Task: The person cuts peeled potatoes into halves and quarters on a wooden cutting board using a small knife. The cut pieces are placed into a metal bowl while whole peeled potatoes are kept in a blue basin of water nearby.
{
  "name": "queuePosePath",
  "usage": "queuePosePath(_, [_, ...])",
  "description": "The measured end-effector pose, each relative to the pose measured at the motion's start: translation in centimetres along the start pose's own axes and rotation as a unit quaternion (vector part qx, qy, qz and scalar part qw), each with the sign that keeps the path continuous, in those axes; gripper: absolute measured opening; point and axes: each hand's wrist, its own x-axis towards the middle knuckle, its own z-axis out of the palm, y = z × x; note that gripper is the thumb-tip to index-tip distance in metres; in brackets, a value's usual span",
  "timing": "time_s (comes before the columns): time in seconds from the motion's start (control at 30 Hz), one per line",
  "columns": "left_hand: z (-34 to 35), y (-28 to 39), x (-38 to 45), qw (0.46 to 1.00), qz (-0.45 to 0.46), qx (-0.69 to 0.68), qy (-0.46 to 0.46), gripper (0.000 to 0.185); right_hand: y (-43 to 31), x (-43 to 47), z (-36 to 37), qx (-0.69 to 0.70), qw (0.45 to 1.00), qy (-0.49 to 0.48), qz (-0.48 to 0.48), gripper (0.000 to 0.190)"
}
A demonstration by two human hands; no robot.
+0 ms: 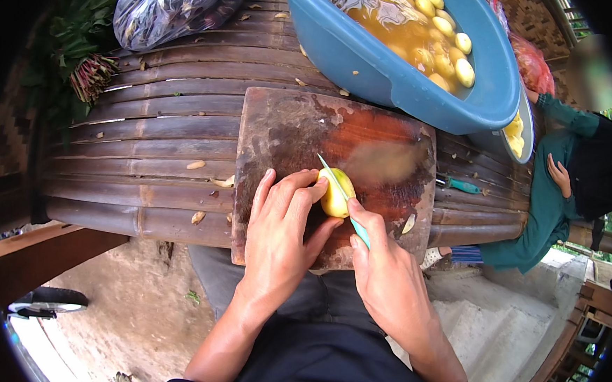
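A peeled potato [335, 197] with a greenish patch lies on a worn wooden cutting board [283, 132]. My left hand [285, 221] steadies it from the left, fingertips on its upper side and thumb at its lower end. In my right hand [385, 264] is a small knife [360, 232] with a turquoise handle, its blade lying across the top of the potato. Whether the blade has cut in, I cannot tell. A small pale peel scrap [408, 223] rests on the board near my right hand.
Behind the board stands a blue plastic basin [345, 62] of cloudy water and peeled potatoes. A turquoise-handled peeler [464, 186] lies right on the bamboo slats [183, 131]. A metal bowl [524, 152] holds yellow pieces. Leafy greens [93, 75] and a plastic bag [175, 9] are left; a person [554, 169] sits right.
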Motion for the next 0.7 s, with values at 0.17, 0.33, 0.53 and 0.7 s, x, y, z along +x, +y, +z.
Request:
queuePosePath(0.17, [0.2, 0.2, -0.2, 1.0, 0.018, 0.013, 0.019, 0.054, 0.0, 1.3, -0.8, -0.014, 1.0, -0.015, -0.002, 0.043])
queuePosePath(0.33, [0.5, 0.3, -0.1, 0.998, 0.035, 0.033, 0.028, 0.055, 0.9, 1.0, -0.2, 0.029, 0.999, 0.005, -0.012, 0.043])
queuePosePath(0.53, [0.4, 0.7, 0.0, 0.998, 0.023, 0.054, 0.002, 0.06, 2.1, -0.1, 1.6, 0.138, 0.989, 0.052, -0.008, 0.045])
queuePosePath(0.7, [0.4, 0.9, 0.4, 0.998, 0.009, 0.06, -0.018, 0.066, 2.6, -0.2, 1.7, 0.164, 0.985, 0.055, 0.0, 0.043])
